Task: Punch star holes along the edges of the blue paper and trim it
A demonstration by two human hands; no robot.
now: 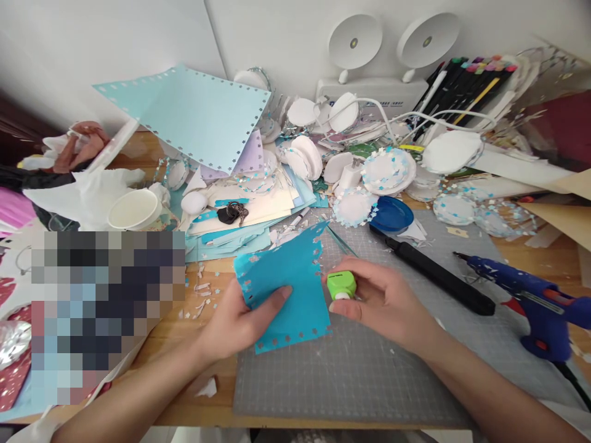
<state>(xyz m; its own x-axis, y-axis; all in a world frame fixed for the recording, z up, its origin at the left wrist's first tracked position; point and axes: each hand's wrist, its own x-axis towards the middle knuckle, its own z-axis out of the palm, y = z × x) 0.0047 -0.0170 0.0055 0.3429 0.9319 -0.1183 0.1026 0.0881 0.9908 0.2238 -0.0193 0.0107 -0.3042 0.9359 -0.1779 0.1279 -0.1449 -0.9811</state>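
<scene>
My left hand point(240, 317) pinches a blue paper sheet point(289, 280) with punched star holes along its edges, thumb lying on top of it. The sheet hovers over the left part of a grey cutting mat point(369, 375). My right hand point(378, 301) is wrapped around a small green paper punch point(341, 286), which sits at the right edge of the blue sheet. Both hands are closed on what they hold.
A black pen-like tool point(438, 277) and a blue glue gun point(530, 301) lie on the mat's right. Behind are a blue lid point(392, 214), white paper discs point(388, 172), a large light-blue punched sheet point(198, 117), a white cup point(133, 210), keys point(232, 212), markers point(466, 83).
</scene>
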